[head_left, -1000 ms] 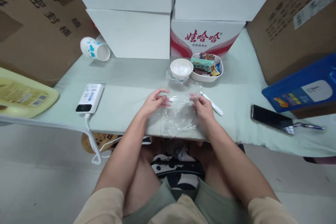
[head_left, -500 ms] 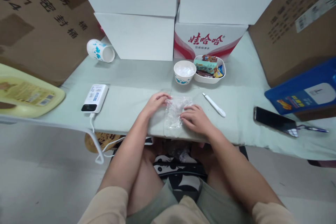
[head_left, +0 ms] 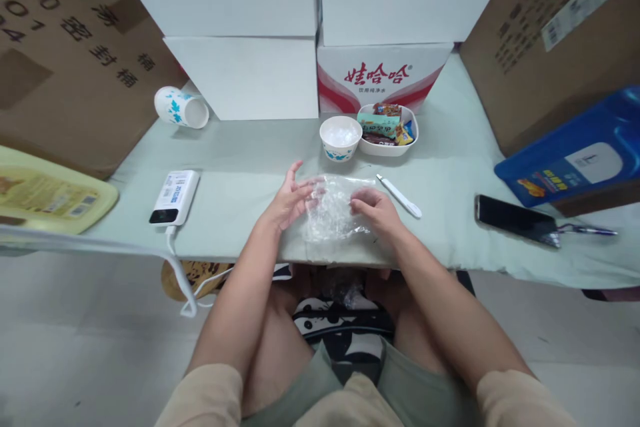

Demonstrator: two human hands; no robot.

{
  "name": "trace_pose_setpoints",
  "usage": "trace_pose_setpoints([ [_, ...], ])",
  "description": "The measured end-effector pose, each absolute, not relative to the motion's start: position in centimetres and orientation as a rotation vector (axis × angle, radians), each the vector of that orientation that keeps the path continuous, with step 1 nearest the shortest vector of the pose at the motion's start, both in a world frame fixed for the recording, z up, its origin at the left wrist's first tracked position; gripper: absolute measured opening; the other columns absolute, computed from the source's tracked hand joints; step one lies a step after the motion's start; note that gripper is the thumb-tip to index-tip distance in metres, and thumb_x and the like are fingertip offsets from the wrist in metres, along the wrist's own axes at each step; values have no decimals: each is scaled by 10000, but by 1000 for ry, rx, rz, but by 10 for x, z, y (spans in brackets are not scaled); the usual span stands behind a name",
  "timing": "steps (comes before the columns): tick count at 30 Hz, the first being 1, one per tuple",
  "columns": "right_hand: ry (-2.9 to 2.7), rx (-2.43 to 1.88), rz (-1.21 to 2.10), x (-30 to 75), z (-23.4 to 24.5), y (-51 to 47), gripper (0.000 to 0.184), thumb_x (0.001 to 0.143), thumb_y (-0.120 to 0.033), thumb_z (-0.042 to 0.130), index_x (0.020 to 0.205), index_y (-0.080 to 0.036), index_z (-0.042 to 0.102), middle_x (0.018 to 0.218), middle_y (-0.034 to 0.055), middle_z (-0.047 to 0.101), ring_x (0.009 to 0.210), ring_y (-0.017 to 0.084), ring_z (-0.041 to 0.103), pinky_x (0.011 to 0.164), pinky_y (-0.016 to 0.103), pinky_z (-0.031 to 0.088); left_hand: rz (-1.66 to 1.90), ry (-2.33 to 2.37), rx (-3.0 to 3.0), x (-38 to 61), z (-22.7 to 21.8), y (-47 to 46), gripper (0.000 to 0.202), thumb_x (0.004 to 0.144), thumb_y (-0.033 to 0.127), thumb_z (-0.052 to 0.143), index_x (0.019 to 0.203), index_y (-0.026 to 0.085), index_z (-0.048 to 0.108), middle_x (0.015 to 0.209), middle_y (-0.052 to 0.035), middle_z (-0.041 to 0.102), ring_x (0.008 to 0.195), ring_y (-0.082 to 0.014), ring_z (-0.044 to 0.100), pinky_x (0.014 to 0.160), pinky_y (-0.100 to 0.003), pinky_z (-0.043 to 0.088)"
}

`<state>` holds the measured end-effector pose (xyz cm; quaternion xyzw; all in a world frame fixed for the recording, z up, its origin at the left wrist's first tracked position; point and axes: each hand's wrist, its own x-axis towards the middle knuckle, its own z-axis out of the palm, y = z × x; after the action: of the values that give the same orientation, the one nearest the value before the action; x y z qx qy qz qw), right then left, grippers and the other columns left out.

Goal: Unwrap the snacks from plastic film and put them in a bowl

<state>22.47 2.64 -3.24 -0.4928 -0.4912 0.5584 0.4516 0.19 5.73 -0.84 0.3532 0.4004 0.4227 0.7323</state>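
A crinkled clear plastic bag [head_left: 331, 213] is at the front edge of the green-covered table, between my two hands. My left hand [head_left: 289, 203] is open at the bag's left side, palm turned inward and fingers spread; some fingertips show through or behind the film. At the bag's right side, my right hand [head_left: 376, 209] is closed, with thumb and fingers pinching the film. Beyond the bag stands a paper cup [head_left: 341, 140] with something clear and crumpled inside. A white pen-like cutter [head_left: 400, 197] lies just right of my right hand.
A white dish [head_left: 389, 147] of wrapped snacks touches the cup. Another paper cup [head_left: 181, 108] lies on its side. A white power bank [head_left: 175, 197] with a cable sits left; a phone [head_left: 515, 219] and blue bottle [head_left: 565, 160] are right. Boxes [head_left: 240, 77] wall the back.
My left fingers have spread and turned up off the bag. My right hand has shifted outward and now pinches the film, which looks more spread out. The view has moved slightly.
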Motion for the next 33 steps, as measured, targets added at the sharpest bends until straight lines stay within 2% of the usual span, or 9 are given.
trace_pose_setpoints([
  [3, -1100, -1201, 1306, 223, -29, 27, 326, 676, -493, 746, 812, -226, 619, 697, -12, 654, 624, 151, 620, 673, 324, 534, 747, 986, 717, 9, -14, 58, 572, 601, 289, 858, 1098, 177, 597, 949, -83, 743, 777, -176, 711, 695, -288, 557],
  [7, -1045, -1218, 1430, 227, -34, 29, 425, 680, -497, 736, 1008, -247, 636, 832, 11, 714, 698, 173, 674, 614, 304, 543, 859, 1028, 872, 18, -18, 60, 350, 621, 263, 809, 913, 159, 646, 831, -32, 722, 726, -138, 680, 681, -247, 533],
  [12, -1129, -1307, 1420, 236, -34, 29, 395, 724, -457, 688, 1051, -236, 695, 620, -33, 605, 545, 172, 624, 507, 306, 507, 892, 1118, 1068, 17, -19, 66, 385, 679, 341, 749, 1011, 201, 615, 671, 32, 662, 625, -134, 645, 605, -236, 497],
  [18, -1037, -1174, 1545, 244, -25, 25, 574, 738, -440, 666, 1284, -273, 605, 682, -19, 680, 571, 187, 661, 520, 316, 529, 959, 1114, 1036, 11, -16, 66, 376, 685, 373, 736, 991, 232, 569, 577, 62, 605, 480, -99, 552, 490, -204, 407],
  [23, -901, -1024, 1734, 248, -25, 26, 342, 639, -493, 671, 858, -230, 667, 742, 22, 684, 641, 194, 661, 561, 320, 534, 1030, 1041, 897, 9, -13, 66, 269, 628, 308, 742, 772, 196, 544, 560, 58, 551, 474, -80, 533, 475, -189, 403],
  [26, -914, -1079, 1663, 247, -28, 28, 357, 683, -572, 628, 729, -218, 630, 675, 18, 630, 598, 166, 597, 532, 292, 493, 1000, 998, 899, 9, -16, 68, 272, 664, 377, 722, 743, 176, 557, 572, 50, 530, 470, -72, 511, 467, -189, 391],
  [28, -936, -1195, 1508, 245, -31, 28, 328, 659, -494, 720, 840, -239, 625, 691, -21, 623, 579, 137, 562, 527, 259, 460, 977, 998, 954, 11, -19, 68, 301, 660, 371, 748, 775, 173, 553, 623, 43, 567, 501, -65, 515, 481, -180, 381],
  [31, -888, -1303, 1433, 240, -35, 29, 691, 543, -310, 828, 1165, -310, 528, 786, -61, 661, 647, 143, 606, 574, 247, 464, 993, 1001, 1044, 14, -20, 66, 439, 594, 245, 807, 928, 203, 525, 686, 59, 623, 553, -68, 545, 544, -178, 398],
  [33, -796, -1308, 1453, 236, -37, 30, 712, 520, -301, 822, 1160, -300, 511, 777, -58, 660, 654, 143, 605, 574, 243, 446, 1017, 993, 1054, 15, -19, 67, 554, 591, 230, 811, 1044, 228, 494, 712, 60, 647, 584, -83, 572, 588, -194, 419],
])
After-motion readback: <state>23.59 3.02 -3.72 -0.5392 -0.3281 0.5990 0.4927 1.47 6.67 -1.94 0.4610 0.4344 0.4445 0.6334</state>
